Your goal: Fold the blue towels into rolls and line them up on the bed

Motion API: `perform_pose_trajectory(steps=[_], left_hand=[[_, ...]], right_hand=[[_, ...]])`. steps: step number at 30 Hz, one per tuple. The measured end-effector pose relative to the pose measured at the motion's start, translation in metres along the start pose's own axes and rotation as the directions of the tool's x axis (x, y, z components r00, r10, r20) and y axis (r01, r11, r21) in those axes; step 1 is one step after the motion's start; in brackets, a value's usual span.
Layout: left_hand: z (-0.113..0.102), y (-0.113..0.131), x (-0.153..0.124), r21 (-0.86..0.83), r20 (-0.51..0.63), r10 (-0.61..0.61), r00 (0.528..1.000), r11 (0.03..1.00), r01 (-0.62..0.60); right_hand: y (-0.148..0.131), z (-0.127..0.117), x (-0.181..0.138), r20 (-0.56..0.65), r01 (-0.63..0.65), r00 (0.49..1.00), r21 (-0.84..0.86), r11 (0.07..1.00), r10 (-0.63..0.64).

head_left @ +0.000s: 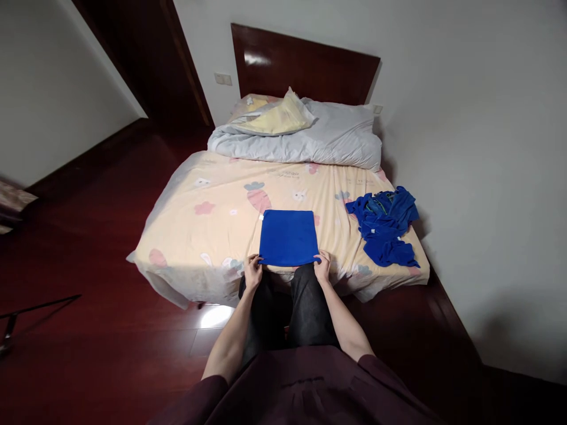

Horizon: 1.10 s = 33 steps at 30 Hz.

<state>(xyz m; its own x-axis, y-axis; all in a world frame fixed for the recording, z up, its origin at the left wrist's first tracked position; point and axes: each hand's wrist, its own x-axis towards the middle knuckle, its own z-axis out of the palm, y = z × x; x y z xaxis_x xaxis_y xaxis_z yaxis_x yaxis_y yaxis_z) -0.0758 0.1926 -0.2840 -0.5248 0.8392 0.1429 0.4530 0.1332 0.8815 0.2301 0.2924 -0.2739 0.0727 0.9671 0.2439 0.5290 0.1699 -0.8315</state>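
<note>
The left hand (pixel 253 271) and the right hand (pixel 322 267) each pinch a near corner of a blue cloth (pixel 289 237), which lies by the near edge of the bed (pixel 177 200). This cloth is already spread out, and it looks flat, smooth and nearly square, with a little white tag (pixel 261 217) at its far left corner. Off to the right, more blue cloths (pixel 390 218) sit in a messy heap, not yet flat.
</note>
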Motion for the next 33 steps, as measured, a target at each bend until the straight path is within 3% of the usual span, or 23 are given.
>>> perform_pose_trajectory(steps=[3,9,15,33], left_hand=[[0.002,0.0,0.007,-0.03,0.028,0.051,0.998,0.998,-0.05],[0.008,-0.006,0.014,-0.141,0.056,-0.019,0.998,0.99,0.027],[0.011,-0.009,0.019,-0.039,-0.055,-0.137,0.989,0.99,0.135],[0.014,-0.015,0.02,0.109,-0.094,-0.063,0.994,0.991,0.073]], right_hand=[[0.002,0.0,0.004,0.076,0.062,0.995,0.073,0.995,-0.067],[0.014,0.01,0.008,0.113,-0.04,0.993,0.173,0.984,0.021],[0.025,0.018,0.01,0.002,-0.152,0.988,0.142,0.978,0.154],[0.02,0.017,0.015,0.02,-0.14,0.99,-0.055,0.989,0.141]])
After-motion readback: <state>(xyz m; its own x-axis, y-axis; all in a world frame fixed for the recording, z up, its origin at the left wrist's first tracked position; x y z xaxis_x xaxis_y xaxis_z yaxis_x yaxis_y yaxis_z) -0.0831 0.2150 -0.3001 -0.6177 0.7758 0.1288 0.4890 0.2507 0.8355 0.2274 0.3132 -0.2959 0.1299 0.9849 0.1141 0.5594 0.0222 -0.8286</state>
